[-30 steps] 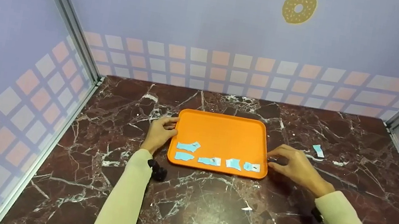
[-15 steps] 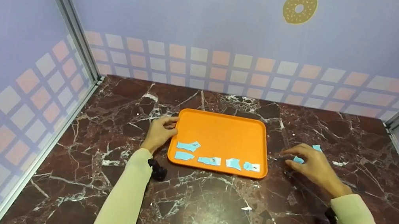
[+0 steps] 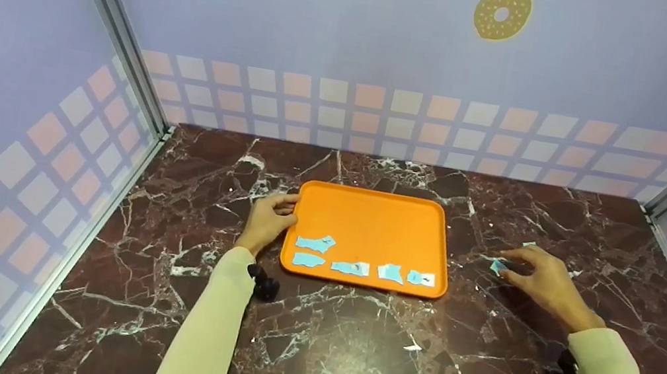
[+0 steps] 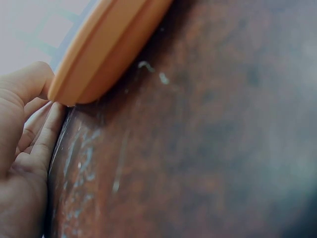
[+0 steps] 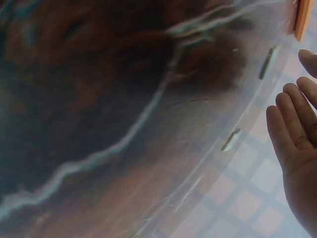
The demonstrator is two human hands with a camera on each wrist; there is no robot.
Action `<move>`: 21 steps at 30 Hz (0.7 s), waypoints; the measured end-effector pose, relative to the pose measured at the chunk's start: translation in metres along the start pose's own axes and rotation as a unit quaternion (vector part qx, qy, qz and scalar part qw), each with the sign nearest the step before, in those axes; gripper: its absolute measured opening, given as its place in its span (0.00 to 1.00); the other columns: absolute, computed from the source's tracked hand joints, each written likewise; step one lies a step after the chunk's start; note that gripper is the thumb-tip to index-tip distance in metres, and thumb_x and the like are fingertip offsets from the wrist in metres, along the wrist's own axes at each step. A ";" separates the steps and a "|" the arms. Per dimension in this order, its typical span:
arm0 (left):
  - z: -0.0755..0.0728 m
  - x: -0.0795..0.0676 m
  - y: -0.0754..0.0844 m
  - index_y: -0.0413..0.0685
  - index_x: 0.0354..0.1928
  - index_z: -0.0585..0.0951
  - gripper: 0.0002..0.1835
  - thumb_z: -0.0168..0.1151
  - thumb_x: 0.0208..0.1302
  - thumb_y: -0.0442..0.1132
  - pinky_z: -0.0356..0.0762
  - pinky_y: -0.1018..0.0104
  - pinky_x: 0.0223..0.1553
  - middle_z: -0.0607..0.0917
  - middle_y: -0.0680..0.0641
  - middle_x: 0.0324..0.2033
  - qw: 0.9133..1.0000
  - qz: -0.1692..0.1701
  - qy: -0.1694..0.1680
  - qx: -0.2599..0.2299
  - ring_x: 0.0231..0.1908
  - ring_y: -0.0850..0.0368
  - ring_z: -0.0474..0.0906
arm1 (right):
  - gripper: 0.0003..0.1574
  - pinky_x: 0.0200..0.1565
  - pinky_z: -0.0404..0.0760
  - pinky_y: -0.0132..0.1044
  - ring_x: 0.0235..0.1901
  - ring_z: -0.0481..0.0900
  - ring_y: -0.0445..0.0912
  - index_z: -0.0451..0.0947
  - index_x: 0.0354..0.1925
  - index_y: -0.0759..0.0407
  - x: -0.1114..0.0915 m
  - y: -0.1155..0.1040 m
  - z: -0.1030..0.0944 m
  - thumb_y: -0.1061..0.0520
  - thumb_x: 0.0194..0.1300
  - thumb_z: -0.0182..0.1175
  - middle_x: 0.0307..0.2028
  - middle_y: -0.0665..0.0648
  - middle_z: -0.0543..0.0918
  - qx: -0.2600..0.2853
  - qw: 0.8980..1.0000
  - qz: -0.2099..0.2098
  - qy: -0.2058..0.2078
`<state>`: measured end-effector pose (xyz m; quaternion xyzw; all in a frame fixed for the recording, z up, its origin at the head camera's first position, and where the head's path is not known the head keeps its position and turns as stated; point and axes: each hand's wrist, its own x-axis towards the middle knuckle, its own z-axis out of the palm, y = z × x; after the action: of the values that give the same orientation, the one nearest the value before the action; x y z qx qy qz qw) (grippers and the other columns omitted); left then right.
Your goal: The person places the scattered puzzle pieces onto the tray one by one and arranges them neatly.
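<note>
An orange tray point(image 3: 368, 219) lies on the marbled table, and my left hand point(image 3: 265, 219) holds its left rim. In the left wrist view, fingers point(image 4: 47, 136) meet the lower edge of the tray. Several torn blue-and-white paper scraps point(image 3: 349, 268) line the tray's near side, with another scrap point(image 3: 314, 243) above them at the left. My right hand point(image 3: 548, 288) hovers right of the tray, its fingertips around a blue scrap point(image 3: 497, 267) without a visible grip. Its fingers point(image 5: 292, 116) look extended in the right wrist view. Another scrap point(image 3: 529, 244) is mostly hidden behind that hand.
A tiny white fragment point(image 3: 413, 347) lies on the table point(image 3: 333, 361) in front of the tray. Patterned walls point(image 3: 396, 43) enclose the back and sides.
My right hand has moved away from the tray's right rim, farther right. This uncovers one blue scrap and covers most of the other. My left hand and the tray stay put.
</note>
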<state>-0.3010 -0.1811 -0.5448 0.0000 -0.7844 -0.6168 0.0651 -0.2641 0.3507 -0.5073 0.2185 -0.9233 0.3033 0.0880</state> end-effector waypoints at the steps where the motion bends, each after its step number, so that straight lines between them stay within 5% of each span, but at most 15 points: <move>1: 0.000 0.000 0.000 0.34 0.62 0.85 0.25 0.65 0.60 0.20 0.85 0.66 0.50 0.85 0.36 0.55 1.000 0.000 0.000 0.001 0.53 0.43 0.85 | 0.20 0.50 0.84 0.63 0.47 0.87 0.65 0.88 0.52 0.68 -0.001 0.002 0.000 0.65 0.62 0.76 0.46 0.63 0.87 -0.001 1.000 0.003 -0.001; 21: -0.001 -0.001 0.000 0.36 0.61 0.86 0.25 0.65 0.61 0.21 0.85 0.63 0.53 0.86 0.37 0.54 1.000 0.000 -0.001 0.010 0.53 0.43 0.85 | 0.18 0.45 0.81 0.56 0.38 0.82 0.58 0.87 0.44 0.70 -0.002 0.010 0.005 0.58 0.62 0.79 0.38 0.61 0.84 -0.033 0.998 0.044 -0.016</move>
<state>-0.3002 -0.1820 -0.5443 0.0000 -0.7906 -0.6089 0.0644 -0.2666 0.3555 -0.5168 0.1795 -0.9427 0.2731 0.0672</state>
